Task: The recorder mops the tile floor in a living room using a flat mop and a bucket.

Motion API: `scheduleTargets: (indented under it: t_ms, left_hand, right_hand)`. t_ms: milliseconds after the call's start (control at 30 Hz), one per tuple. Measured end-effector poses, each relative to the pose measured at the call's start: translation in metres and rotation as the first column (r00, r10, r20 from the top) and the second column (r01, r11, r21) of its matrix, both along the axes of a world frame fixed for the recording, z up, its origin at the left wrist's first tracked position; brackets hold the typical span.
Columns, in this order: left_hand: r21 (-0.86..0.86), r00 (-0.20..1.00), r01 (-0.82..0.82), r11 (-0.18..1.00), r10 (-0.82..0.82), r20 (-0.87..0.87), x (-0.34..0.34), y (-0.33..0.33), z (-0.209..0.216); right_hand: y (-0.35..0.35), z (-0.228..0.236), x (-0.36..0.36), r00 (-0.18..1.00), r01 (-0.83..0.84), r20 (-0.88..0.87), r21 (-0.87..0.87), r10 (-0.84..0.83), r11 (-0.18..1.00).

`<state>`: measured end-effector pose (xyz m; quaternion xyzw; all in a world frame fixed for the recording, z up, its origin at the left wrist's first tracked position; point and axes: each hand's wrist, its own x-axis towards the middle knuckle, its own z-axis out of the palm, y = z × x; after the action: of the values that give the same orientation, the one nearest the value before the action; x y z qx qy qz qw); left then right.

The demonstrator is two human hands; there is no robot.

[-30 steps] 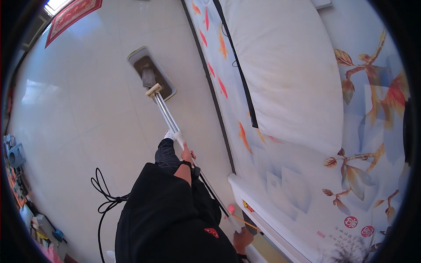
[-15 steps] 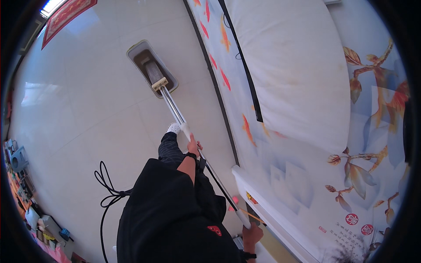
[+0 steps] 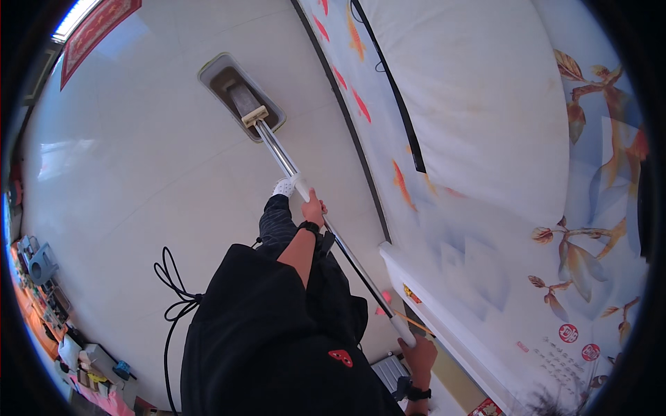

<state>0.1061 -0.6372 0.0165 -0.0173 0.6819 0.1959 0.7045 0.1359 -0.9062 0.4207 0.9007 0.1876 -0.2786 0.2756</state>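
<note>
A long-handled mop (image 3: 355,258) with a silver pole slants across the view. Its cream head piece (image 3: 254,116) rests over the near end of a grey rectangular bucket (image 3: 272,97), and the mop's pad lies inside, in brownish water. My left hand (image 3: 314,208), a dark band on its wrist, is closed round the pole just below the white collar (image 3: 300,183). At the pole's pale top end, my right hand (image 3: 418,353) is wrapped round the grip, also with a dark wristband.
My foot in a white dotted shoe (image 3: 283,187) stands near the bucket on pale floor tiles (image 3: 139,152). A looped black cord (image 3: 182,299) hangs at my left side. To the right are a fish-and-flower patterned wall (image 3: 451,270) and a white ledge (image 3: 444,322). Assorted items, including a blue-grey stool (image 3: 43,265), line the far left.
The view has shifted slightly, so the hands, pole and wall appear higher and further right. Both hands keep their hold, and the mop head stays in the bucket.
</note>
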Motion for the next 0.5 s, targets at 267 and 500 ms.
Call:
scheduleTargets:
  t_ms: [267,500]
  left_hand:
    - [0.003,0.985,-0.086,0.996,0.085,0.147,0.014,0.062,0.043]
    - [0.093,0.991,-0.049,0.994,0.037,0.132,0.014,0.068,0.054]
  right_hand:
    - [0.089,0.080,0.015,0.985,-0.152,0.118,0.253,0.126,0.955]
    - [0.091,0.090,0.016,0.952,-0.304,0.136,0.272,0.276,0.913]
